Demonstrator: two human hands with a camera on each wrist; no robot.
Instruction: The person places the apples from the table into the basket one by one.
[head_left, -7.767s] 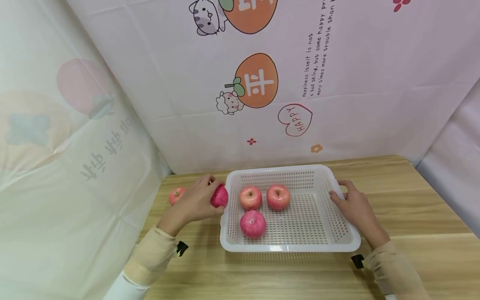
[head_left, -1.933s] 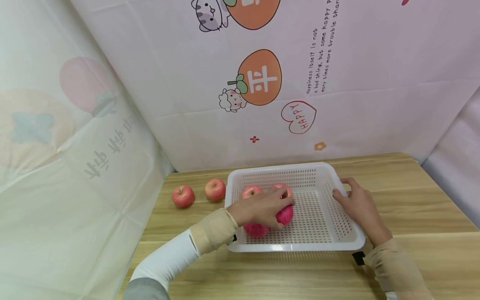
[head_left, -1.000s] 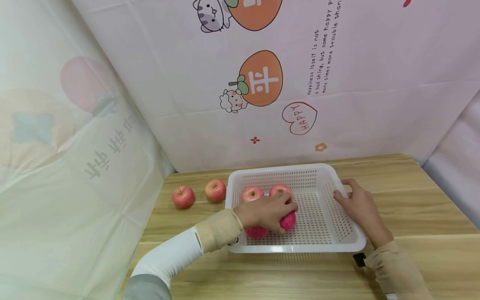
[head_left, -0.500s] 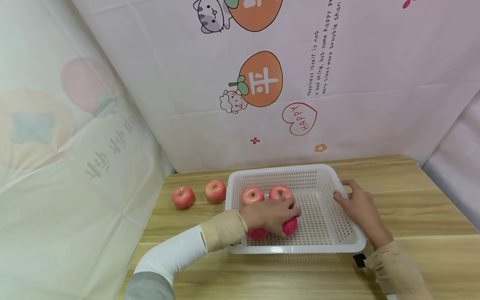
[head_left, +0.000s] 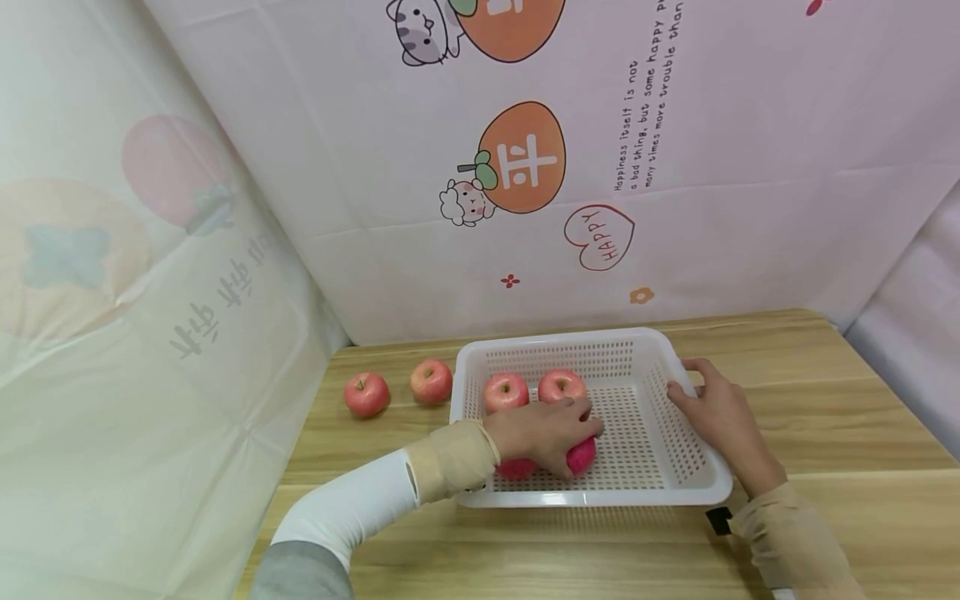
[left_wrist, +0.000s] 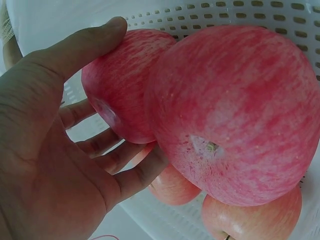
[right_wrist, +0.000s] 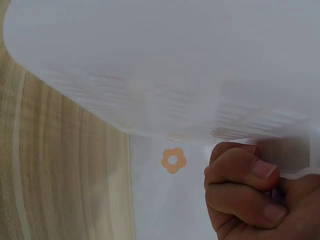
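Observation:
In the head view, my left hand (head_left: pixel 546 429) is inside the white plastic basket (head_left: pixel 592 498), its thumb and fingers around a deep pink apple (head_left: pixel 581 456). The left wrist view shows the thumb on one side of this apple (left_wrist: pixel 125 85) and the fingers on the other. Beside it sits another pink apple (left_wrist: pixel 235 115), partly covered by the hand in the head view. Two red apples, one at left (head_left: pixel 506 392) and one at right (head_left: pixel 562 387), lie behind. My right hand (head_left: pixel 723 421) grips the basket's right rim, fingers curled in the right wrist view.
Left of the basket, two more apples lie on the wooden table: one farther left (head_left: pixel 367 394) and one close to the basket (head_left: pixel 431 382). A printed white cloth (head_left: pixel 420 283) hangs behind the table, and another cloth (head_left: pixel 247 417) borders its left side.
Since the oldest frame, my left hand has carried a pink apple from the basket's left side into it. Lately the hand has shifted slightly toward the front with that apple. The right hand stays put.

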